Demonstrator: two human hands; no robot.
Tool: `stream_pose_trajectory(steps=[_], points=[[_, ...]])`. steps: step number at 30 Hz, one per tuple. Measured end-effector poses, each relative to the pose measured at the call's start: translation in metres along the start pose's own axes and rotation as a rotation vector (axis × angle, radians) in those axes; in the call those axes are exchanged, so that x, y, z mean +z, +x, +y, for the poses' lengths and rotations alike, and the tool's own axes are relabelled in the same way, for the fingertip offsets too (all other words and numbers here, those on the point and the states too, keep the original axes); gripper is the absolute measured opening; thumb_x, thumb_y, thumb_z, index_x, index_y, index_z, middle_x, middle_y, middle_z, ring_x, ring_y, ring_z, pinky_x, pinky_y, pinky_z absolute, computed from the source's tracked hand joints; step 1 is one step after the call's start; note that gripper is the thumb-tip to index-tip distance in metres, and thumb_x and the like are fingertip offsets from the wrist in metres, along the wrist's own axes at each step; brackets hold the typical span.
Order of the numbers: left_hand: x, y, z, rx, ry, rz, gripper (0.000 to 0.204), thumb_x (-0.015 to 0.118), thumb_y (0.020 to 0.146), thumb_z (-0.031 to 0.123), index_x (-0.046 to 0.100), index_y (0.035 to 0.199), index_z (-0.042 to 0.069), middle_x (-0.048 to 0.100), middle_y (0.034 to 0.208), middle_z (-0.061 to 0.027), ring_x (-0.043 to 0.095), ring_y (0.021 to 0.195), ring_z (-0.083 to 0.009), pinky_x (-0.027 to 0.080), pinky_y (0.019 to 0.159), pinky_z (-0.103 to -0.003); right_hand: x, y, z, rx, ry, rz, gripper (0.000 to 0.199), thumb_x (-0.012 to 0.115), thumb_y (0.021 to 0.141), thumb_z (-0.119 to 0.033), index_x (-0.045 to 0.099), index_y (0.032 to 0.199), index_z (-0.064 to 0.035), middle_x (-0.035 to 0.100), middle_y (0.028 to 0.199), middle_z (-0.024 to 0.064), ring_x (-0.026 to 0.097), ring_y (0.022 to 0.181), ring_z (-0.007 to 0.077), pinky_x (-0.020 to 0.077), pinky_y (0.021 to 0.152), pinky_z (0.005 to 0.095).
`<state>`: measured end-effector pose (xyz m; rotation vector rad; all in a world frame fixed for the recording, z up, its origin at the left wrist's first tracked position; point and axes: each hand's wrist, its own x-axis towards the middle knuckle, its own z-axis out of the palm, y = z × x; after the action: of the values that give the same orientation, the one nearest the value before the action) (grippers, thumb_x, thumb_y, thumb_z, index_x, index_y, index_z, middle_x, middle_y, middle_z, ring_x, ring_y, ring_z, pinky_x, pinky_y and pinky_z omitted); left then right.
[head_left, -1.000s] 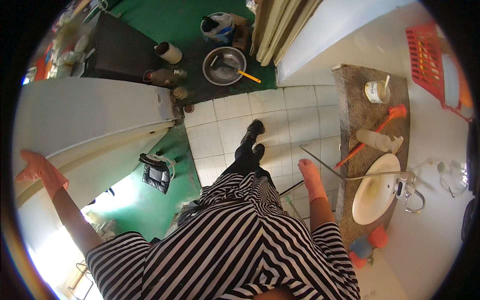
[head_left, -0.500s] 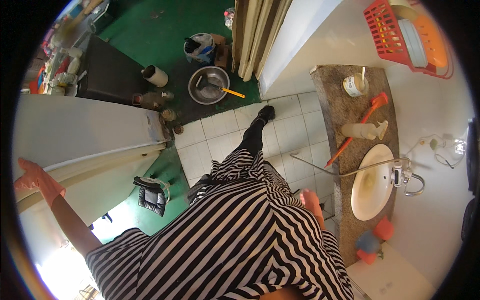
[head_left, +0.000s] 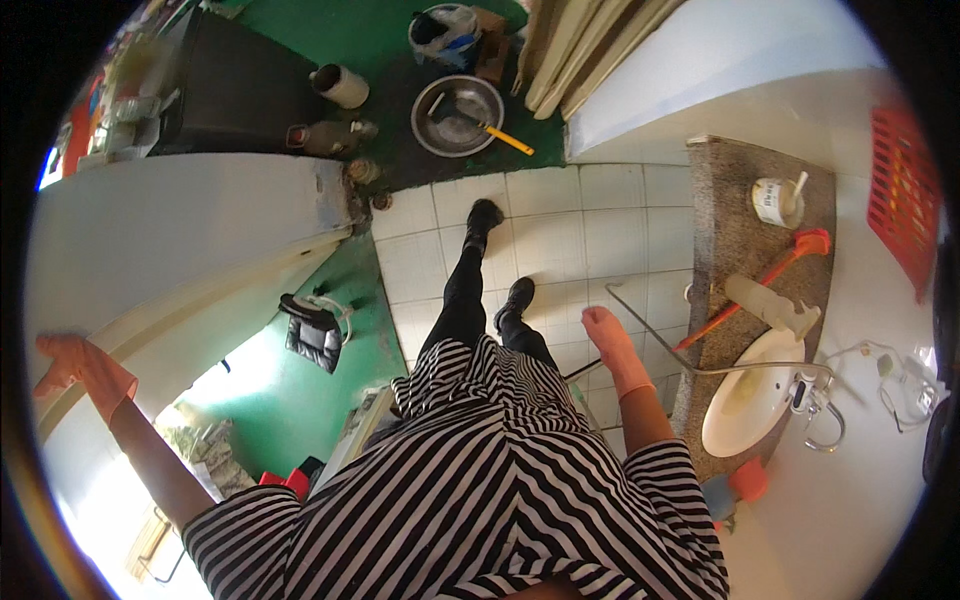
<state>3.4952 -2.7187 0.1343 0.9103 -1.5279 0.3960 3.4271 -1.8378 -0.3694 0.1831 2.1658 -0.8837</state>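
My left hand [head_left: 88, 372] wears a pink rubber glove and reaches out to the far left. Its thumb and fingers are spread at the pale wall's edge [head_left: 190, 300], where it seems to touch. On the right, my right hand [head_left: 612, 345], in a matching glove, hangs over the white tiles with its fingers loosely curled in; nothing shows in it. Close beside it is the free end of a thin metal hose [head_left: 690, 366] that runs to the tap [head_left: 803, 388]. The oval washbasin [head_left: 718, 425] sits in a brown stone counter [head_left: 715, 250].
A spray bottle [head_left: 765, 302], an orange long-handled brush [head_left: 740, 295] and a tub [head_left: 775, 202] are on the counter. Ahead, a metal basin [head_left: 428, 128] holds a yellow-handled tool [head_left: 510, 138]. Behind it stands a lined bin [head_left: 452, 45]. A black padded seat [head_left: 313, 340] is at left.
I have stepped forward, and both shoes now show on the tiles. My right hand has swung forward from beside my hip. The left remains stretched out at the wall edge.
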Motion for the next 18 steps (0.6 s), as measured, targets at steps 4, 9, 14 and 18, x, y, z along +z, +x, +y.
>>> stream_pose_trajectory(steps=[4, 9, 14, 18], points=[[-0.003, 0.002, 0.001, 0.019, 0.015, 0.0, 0.087, 0.074, 0.088, 0.032, 0.024, 0.15, -0.002, 0.04, 0.143, -0.0282, 0.048, 0.124, -0.0398, 0.041, 0.105, -0.046, 0.002, -0.045, 0.015, 0.215, -0.218, -0.145, 0.038, 0.058, 0.096, -0.03, 0.067, 0.117, 0.0006, 0.071, 0.114, 0.0206, 0.066, 0.108, 0.0357, 0.051, 0.092, 0.0413], [0.0, 0.001, 0.006, 0.028, 0.012, 0.004, 0.087, 0.072, 0.089, 0.032, 0.021, 0.151, -0.001, 0.036, 0.146, -0.0269, 0.044, 0.127, -0.039, 0.038, 0.107, -0.046, 0.029, -0.06, 0.073, 0.331, -0.111, -0.242, 0.038, 0.057, 0.097, -0.029, 0.067, 0.117, 0.001, 0.072, 0.111, 0.0171, 0.067, 0.105, 0.031, 0.0511, 0.09, 0.0399], [-0.002, -0.001, -0.001, 0.026, 0.011, 0.009, 0.086, 0.07, 0.091, 0.032, 0.019, 0.152, -0.001, 0.032, 0.148, -0.0256, 0.039, 0.129, -0.0382, 0.034, 0.109, -0.046, 0.04, -0.044, 0.047, 0.255, 0.04, -0.113, 0.036, 0.056, 0.098, -0.029, 0.068, 0.115, 0.0, 0.072, 0.105, 0.0191, 0.068, 0.1, 0.0304, 0.0503, 0.089, 0.0395], [-0.001, 0.001, 0.001, 0.042, -0.011, 0.013, 0.086, 0.069, 0.092, 0.032, 0.017, 0.153, 0.0, 0.029, 0.15, -0.0245, 0.035, 0.132, -0.0376, 0.032, 0.11, -0.046, 0.049, -0.015, 0.016, 0.069, 0.139, -0.137, 0.035, 0.056, 0.099, -0.03, 0.067, 0.114, -0.0006, 0.072, 0.103, 0.0158, 0.067, 0.097, 0.0278, 0.0505, 0.087, 0.0378]])
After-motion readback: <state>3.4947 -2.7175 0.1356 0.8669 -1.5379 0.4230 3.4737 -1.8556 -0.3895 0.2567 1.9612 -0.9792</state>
